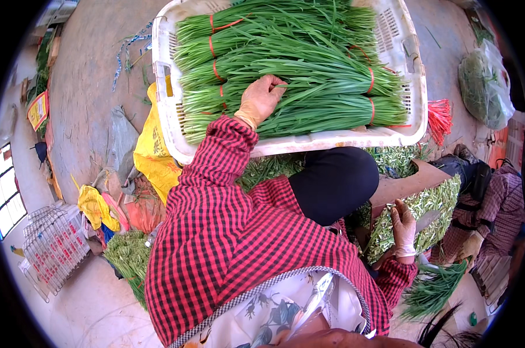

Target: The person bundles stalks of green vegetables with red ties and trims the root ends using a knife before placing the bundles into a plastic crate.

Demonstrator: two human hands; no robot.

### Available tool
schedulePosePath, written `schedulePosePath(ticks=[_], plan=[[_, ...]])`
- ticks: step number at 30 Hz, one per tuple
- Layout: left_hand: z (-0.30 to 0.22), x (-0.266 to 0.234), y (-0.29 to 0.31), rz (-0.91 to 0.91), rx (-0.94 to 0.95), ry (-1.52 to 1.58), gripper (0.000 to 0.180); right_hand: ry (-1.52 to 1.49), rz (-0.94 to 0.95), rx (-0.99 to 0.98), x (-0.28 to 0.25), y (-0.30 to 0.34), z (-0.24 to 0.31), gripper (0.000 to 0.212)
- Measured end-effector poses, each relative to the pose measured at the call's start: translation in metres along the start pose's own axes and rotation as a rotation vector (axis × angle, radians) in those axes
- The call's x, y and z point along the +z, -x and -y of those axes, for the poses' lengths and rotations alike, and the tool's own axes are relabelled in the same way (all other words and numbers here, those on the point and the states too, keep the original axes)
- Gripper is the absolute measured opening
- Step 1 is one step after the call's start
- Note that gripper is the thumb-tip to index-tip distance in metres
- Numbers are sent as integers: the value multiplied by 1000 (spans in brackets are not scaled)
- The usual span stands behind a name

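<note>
A white plastic crate in front of me holds several bundles of long green chives, each tied with red bands. My left hand, in a thin glove at the end of a red checked sleeve, rests palm down on the chive bundles near the crate's near left side. My right hand, also gloved, is low at the right, touching a heap of chive buds stacked against a brown board. Whether it grips anything is unclear.
Loose red ties lie beside the crate's right edge. A yellow bag sits at its left. More greens lie on the floor lower left, next to a wire basket. A plastic bag of greens lies at the right.
</note>
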State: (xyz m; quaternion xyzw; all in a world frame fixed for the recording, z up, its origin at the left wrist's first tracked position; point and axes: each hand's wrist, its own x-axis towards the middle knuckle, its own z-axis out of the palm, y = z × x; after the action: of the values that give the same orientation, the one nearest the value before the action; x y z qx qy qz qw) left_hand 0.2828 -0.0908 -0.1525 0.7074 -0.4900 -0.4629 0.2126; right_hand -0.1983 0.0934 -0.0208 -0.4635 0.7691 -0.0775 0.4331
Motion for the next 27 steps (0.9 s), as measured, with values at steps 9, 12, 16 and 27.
schedulePosePath(ticks=[9, 12, 16, 27], plan=[[1, -57, 27, -407, -140, -416, 25, -23, -28, 67, -14, 18, -16, 41], [14, -92, 54, -349, -154, -33, 28, -8, 9, 83, -15, 15, -23, 41], [-12, -109, 90, 352, -94, 404, 27, -52, 16, 78, -8, 17, -31, 41], [-104, 25, 126, 1396, 27, 585, 18, -39, -448, 27, -36, 75, -101, 40]])
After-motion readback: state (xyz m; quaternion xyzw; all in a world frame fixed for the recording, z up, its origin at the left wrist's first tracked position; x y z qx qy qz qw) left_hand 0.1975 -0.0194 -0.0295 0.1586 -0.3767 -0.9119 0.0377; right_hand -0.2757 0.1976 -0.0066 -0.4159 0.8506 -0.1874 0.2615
